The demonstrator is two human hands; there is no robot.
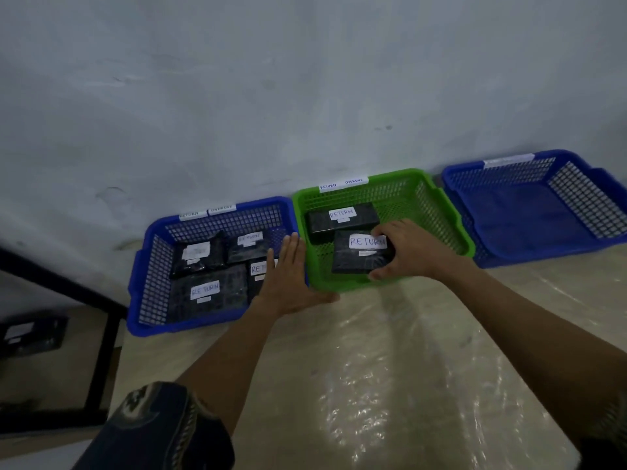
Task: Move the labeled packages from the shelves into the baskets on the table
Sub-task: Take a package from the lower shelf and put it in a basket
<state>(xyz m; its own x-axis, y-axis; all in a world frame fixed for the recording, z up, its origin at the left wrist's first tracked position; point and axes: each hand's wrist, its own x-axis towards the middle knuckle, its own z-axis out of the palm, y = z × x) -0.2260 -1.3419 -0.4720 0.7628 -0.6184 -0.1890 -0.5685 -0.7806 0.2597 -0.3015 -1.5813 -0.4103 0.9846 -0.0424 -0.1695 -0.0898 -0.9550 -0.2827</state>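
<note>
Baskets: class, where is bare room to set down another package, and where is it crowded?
The right blue basket is bare wall to wall. The green basket has room between its two packages and its right wall. The left blue basket is crowded with four packages. The tabletop in front is bare too.

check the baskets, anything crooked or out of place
Nothing looks spilled. In the left blue plastic basket the crumpled black package lies askew. The black RETURN package in the green plastic basket sits slightly skewed, gripped by the right hand.
</note>
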